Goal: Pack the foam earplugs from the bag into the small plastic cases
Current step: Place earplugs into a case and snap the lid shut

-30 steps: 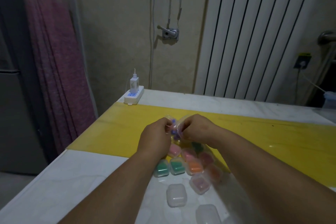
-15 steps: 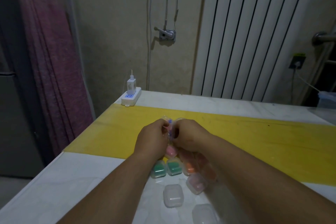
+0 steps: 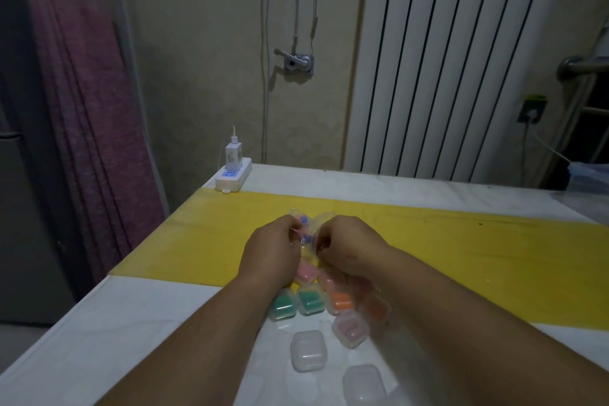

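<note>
Left hand (image 3: pixel 273 254) and right hand (image 3: pixel 346 245) pinch one clear case (image 3: pixel 321 218) of blue earplugs (image 3: pixel 304 221) at 12 o'clock; empty cases (image 3: pixel 308 351) lie at 6 o'clock.

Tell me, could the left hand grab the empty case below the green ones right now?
Probably not at once: the left hand pinches clear plastic holding blue earplugs, together with the right hand. Otherwise the empty case lies uncovered nearby.

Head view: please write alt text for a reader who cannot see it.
The left hand and right hand pinch a clear plastic piece holding blue earplugs. Below them on the table lie filled cases and two empty cases.
</note>
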Motion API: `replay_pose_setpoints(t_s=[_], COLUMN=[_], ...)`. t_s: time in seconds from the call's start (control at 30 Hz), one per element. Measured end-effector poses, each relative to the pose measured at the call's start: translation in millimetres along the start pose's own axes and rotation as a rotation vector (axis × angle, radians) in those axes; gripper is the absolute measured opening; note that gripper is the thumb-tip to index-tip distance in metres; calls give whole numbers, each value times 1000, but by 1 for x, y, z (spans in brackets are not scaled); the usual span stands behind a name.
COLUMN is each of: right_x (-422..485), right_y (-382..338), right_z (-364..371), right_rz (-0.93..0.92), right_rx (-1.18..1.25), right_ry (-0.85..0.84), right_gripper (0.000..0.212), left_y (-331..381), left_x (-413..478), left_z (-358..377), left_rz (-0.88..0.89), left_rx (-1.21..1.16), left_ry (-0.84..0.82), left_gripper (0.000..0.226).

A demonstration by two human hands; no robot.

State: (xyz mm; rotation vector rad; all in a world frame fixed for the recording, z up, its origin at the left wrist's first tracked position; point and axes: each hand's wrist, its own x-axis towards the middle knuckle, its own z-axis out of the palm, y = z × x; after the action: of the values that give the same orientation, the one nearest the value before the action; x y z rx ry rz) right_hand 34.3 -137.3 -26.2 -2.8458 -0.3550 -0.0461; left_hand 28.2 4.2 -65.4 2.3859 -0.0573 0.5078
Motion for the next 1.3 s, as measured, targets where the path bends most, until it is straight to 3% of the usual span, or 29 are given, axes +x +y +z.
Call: replay_pose_setpoints(t_s=[0.13,0.2,0.33,0.43,0.57,0.63,0.73,0.8,0.9,1.1,1.3], right_x=[-1,-4,-10,-21,-45,-60,-82,-93,-106,-108,-105], right_y=[-3,-2,3,8,17,20,22,22,22,32,47], right_z=[-3,-3,-5,-11,-17,-19,-22,-25,-27,-24,-28], right_rz=[-30,-28,-30,26,37,26,-23,-55,-82,23,57], right_rx=[-30,12,257,471,664,678,652,620,586,710,990], right_ry=[-16,60,286,365,429,452,470,483,499,541,471], right_gripper=[17,15,14,15,19,21,26,28,25,31,20], left_y=[0,0,0,4,18,29,53,67,76,72,72], left_x=[0,0,-1,-3,-8,-14,-26,-35,-44,-43,-44], left_z=[0,0,-1,-5,-20,-28,-35,-35,-32,-30,-28], left_rz=[-22,-27,-24,-14,138,191,83,11,-61,-197,-115], left_rx=[-10,-8,-23,-30,51,-110,-541,-705,-860,-1078,-847], left_ry=[-10,-12,-7,5,227,272,23,-205,-424,-470,-400], left_gripper=[30,31,27,27,39,31,14,4,13,7,9])
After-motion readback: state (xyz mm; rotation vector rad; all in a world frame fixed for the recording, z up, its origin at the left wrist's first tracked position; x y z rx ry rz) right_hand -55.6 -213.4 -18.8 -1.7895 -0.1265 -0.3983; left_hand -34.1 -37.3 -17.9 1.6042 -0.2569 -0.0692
